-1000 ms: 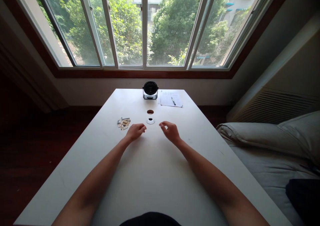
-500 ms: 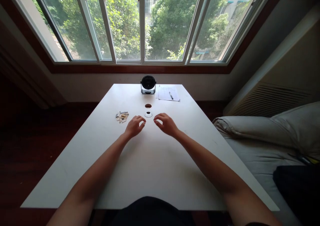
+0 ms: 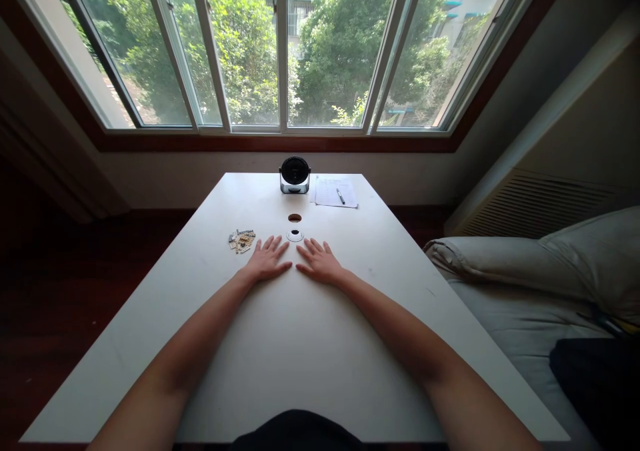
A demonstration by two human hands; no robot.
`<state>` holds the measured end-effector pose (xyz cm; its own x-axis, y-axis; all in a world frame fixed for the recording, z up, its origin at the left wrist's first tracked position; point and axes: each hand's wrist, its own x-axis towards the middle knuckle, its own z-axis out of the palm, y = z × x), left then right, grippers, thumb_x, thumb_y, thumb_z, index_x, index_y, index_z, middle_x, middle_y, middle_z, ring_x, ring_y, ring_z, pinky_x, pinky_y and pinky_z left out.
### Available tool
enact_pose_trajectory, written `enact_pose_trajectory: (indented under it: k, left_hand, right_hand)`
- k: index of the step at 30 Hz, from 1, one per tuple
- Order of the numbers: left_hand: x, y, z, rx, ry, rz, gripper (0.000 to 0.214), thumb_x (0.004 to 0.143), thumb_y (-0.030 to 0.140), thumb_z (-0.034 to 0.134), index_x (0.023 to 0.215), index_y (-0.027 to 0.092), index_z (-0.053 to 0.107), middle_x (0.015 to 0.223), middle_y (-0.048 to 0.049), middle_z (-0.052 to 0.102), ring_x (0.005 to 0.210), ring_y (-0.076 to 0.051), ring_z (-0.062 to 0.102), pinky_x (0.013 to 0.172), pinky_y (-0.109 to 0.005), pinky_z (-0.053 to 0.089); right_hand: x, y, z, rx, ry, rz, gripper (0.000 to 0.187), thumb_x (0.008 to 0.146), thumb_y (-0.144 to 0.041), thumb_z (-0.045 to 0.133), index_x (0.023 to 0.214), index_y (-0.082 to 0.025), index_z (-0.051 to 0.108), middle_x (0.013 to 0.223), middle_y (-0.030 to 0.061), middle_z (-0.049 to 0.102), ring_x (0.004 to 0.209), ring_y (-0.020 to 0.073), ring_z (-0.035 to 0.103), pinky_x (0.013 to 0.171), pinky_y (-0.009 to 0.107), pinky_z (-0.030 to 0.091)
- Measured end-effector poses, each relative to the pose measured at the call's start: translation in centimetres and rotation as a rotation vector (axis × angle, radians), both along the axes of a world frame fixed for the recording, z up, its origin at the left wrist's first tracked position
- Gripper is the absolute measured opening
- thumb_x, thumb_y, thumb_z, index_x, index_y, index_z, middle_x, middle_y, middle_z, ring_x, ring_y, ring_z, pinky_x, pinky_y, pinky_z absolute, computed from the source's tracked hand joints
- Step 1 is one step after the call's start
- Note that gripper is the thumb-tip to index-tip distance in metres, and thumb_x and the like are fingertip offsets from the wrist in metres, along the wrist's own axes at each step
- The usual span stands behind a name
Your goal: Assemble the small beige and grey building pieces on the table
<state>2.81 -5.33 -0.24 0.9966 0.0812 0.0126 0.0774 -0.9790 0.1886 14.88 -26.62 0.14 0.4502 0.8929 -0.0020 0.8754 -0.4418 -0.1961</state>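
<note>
- Count first: two bare hands, palms down on the white table (image 3: 305, 378), the left hand (image 3: 267, 262) and the right hand (image 3: 319, 263) just apart, low center of the frame.
- Fingers are spread fairly wide and lie flat, with the tips on the tabletop. Neither hand holds anything.
- One small heap of blister strips (image 3: 242, 241) sits just up and left of the left hand, not touching it.
- Right above the gap between the hands is one white ring (image 3: 295, 236) with a dark center, then one brown oval (image 3: 295, 218).
- Top of the table: one round black-and-silver gadget (image 3: 295, 174), plus one paper sheet (image 3: 334, 192) with one pen (image 3: 341, 196) lying on it.
- Heap's pieces are too tiny to count, and I can't tell if the oval is a hole or a disc.
</note>
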Motion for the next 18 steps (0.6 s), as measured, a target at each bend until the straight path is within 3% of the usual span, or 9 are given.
enact_pose_trajectory:
  k: [5,18]
  left_hand:
    - [-0.13,-0.09,0.1,0.004,-0.02,0.001,0.079,0.089,0.075,0.034,0.157,0.034,0.027,0.166,-0.0039,0.015,0.153,-0.035,0.007,0.12,-0.059,0.005]
    - [-0.8,0.19,-0.01,-0.001,-0.025,-0.017,0.078,0.09,0.074,0.032,0.157,0.033,0.027,0.166,-0.003,0.016,0.153,-0.032,0.008,0.121,-0.056,0.006]
  right_hand:
    - [0.0,0.11,0.32,-0.022,0.013,0.007,0.081,0.092,-0.078,0.027,0.158,-0.032,0.021,0.166,0.0062,0.007,0.153,0.0349,0.005,0.118,0.062,-0.003]
    - [0.03,-0.18,-0.25,0.026,-0.032,0.012,0.08,0.093,-0.076,0.026,0.158,-0.03,0.025,0.166,0.0056,0.011,0.153,0.0311,0.008,0.122,0.052,0.002]
